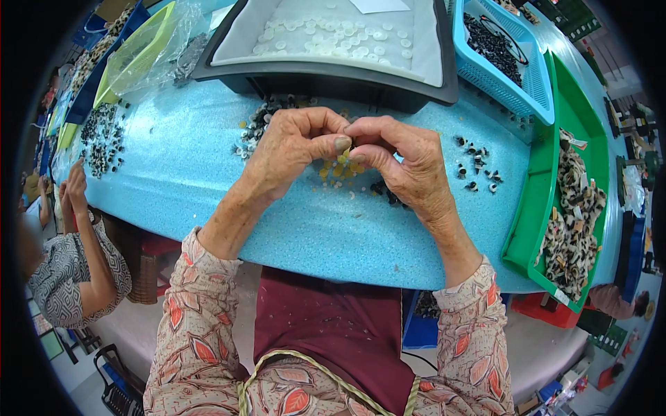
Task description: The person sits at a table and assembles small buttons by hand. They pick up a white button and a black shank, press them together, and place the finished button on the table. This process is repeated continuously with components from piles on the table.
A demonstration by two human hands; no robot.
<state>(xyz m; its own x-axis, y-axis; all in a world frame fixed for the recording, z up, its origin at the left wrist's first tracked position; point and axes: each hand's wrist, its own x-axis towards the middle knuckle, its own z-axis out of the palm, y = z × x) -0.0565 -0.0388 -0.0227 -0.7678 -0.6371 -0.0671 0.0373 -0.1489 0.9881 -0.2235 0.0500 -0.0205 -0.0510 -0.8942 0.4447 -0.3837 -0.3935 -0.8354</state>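
Over the blue tabletop (277,229), my left hand (295,142) and my right hand (409,152) meet fingertip to fingertip. Both are closed in a pinch. Whatever lies between them is tiny and mostly covered by the fingers; a dark bit shows there, but its kind is unclear. Just below the fingertips lies a loose heap of small yellow discs (340,170). Beside my left hand are black and white small parts (258,128), partly hidden by it. A few dark pieces (380,188) lie under my right hand.
Beyond my hands stands a black tray (326,87) lined in white, holding pale discs (340,38). A light blue basket (510,87) and a green tray (520,236) of spotted furry pieces (572,222) are at the right. More black parts (104,142) lie left, near another person's hands (73,191).
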